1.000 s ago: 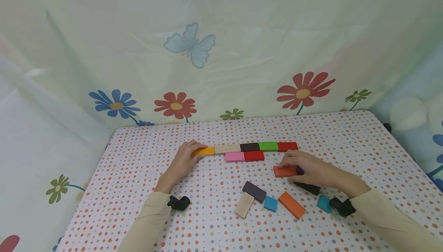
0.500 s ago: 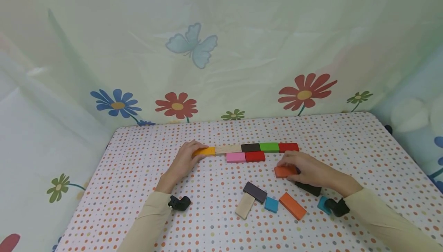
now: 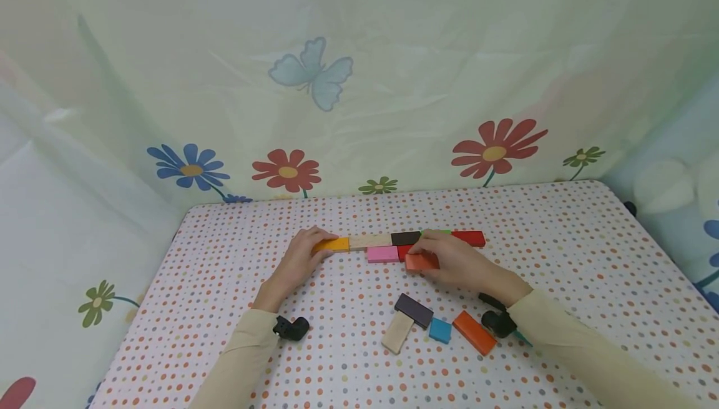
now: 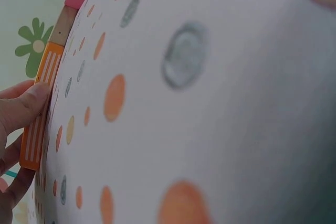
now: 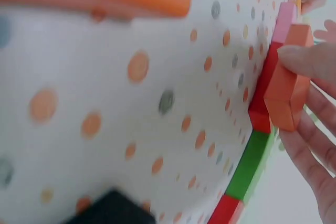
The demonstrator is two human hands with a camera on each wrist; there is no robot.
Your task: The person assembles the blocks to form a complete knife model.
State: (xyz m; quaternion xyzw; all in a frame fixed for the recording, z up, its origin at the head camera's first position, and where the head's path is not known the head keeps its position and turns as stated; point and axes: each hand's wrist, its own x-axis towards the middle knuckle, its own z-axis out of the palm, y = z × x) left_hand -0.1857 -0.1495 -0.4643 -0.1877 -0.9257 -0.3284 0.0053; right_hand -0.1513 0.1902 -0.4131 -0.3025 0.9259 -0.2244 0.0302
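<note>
My left hand (image 3: 299, 262) grips the yellow-orange block (image 3: 337, 245) at the left end of a row, thumb on its near side and fingers round its far side and end. White stripes mark that block (image 4: 43, 114) in the left wrist view. My right hand (image 3: 463, 264) pinches an orange block (image 5: 290, 85) between thumb and fingers, tilted over the red block (image 5: 265, 85) beside the pink block (image 3: 383, 254). Along the back row lie a pale wood block (image 3: 369, 242), a dark block (image 3: 405, 238), a partly hidden green block (image 5: 249, 166) and another red block (image 3: 469, 238).
Nearer the front lie a dark grey block (image 3: 414, 310), a cream block (image 3: 397, 333), a small blue block (image 3: 440, 330) and another orange block (image 3: 474, 333). Under the right wrist, a black block (image 5: 113, 211) and a second blue block are mostly hidden. A dotted cloth (image 3: 224, 284) covers the table.
My right hand has lifted the orange block and carried it left, from beside the black block to the red block next to the pink one. My left hand has stayed put.
</note>
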